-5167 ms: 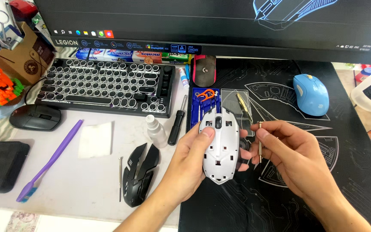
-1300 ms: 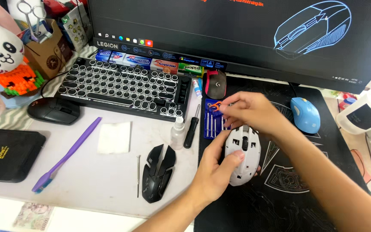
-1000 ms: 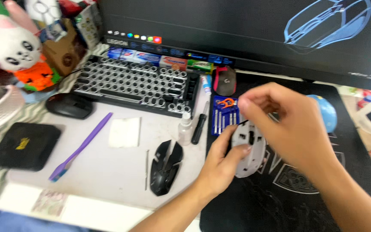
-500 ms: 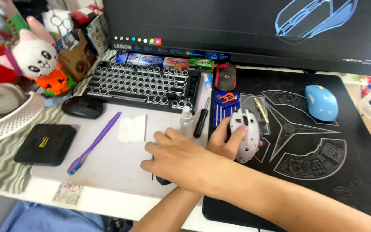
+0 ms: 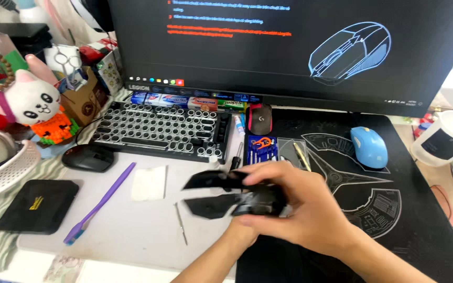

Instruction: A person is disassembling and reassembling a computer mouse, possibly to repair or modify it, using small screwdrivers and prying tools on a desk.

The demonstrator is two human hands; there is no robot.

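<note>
fingers (image 5: 268, 175) of my right hand (image 5: 302, 209) clamp a black shell (image 5: 226, 194) — blurred; left hand (image 5: 247, 230) sits beneath, grip hidden — i cannot tell, above the mat (image 5: 394, 209).

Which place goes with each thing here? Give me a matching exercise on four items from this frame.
Things:
1. black mouse shell
2. blue mouse
3. purple toothbrush
4. white basket

Places:
a. far left edge of the desk
b. on the dark mat, right of centre
c. on the pale mat below the keyboard
d. held in the hands

Pairs: 1-d, 2-b, 3-c, 4-a
</note>
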